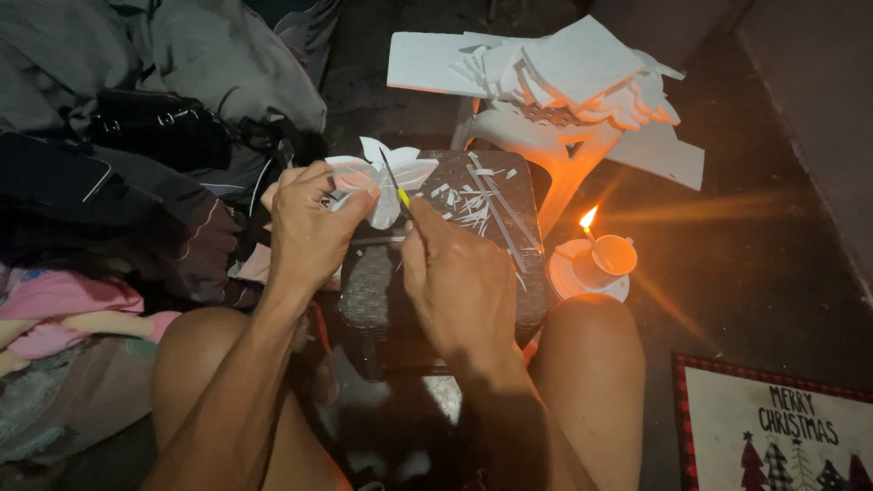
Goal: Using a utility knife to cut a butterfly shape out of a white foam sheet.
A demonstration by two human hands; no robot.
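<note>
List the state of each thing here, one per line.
Left hand: gripping the white petal cutout.
Right hand: holding a thin blade against the cutout.
Candle: lit.
Cup: tipped on its saucer.
Wicker stool: strewn with scraps.

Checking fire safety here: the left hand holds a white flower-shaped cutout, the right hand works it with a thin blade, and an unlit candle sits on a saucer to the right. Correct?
Not quite: the candle is lit, its flame visible in the head view. The left hand does hold the white flower-shaped cutout, the right hand the thin blade, and the saucer sits right.
</note>
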